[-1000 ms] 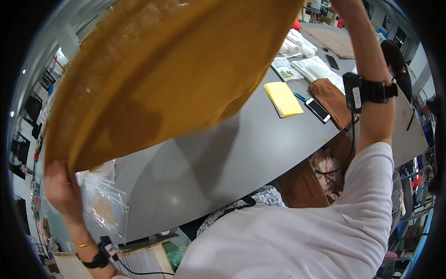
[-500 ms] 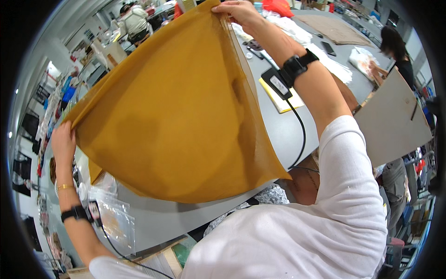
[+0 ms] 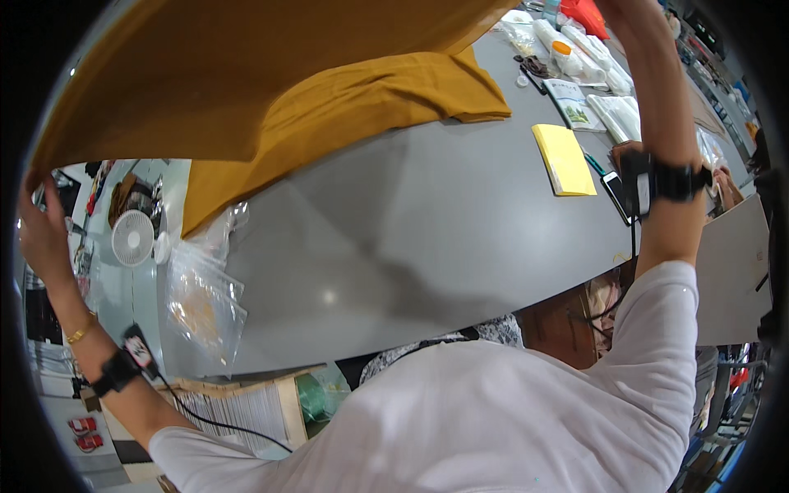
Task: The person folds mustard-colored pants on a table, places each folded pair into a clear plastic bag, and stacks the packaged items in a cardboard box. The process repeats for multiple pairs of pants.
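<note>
Two hands: one was visible, the left hand (image 3: 43, 234), raised past the left end of the grey table (image 3: 460, 222), with its fingers closed on the edge of the mustard cloth (image 3: 189, 90).
Right hand: it was outside the view, above the top edge, so I could not tell whether it gripped something; the right forearm (image 3: 667, 107) was lifted over the right part of the grey table.
Mustard cloth: the large sheet hung in the air above the far left part of the grey table. Below it, a lower mustard layer (image 3: 353, 111) was lying wrinkled on the grey table; whether both were one piece, I could not tell.
Yellow booklet (image 3: 564, 160): it lay on the right part of the grey table, and near it was a phone (image 3: 615, 197), partly covered by the right wrist device (image 3: 670, 181).
Clear bags (image 3: 205, 296): they overlapped one another at the left end of the grey table.
White fan (image 3: 132, 237): it was to the left of the grey table.
Orange-lidded jar (image 3: 560, 48): it was among white rolls (image 3: 596, 57) at the far right of the grey table, near a red bag (image 3: 585, 16).
Cardboard box (image 3: 559, 333): it was below the near right edge of the grey table.
</note>
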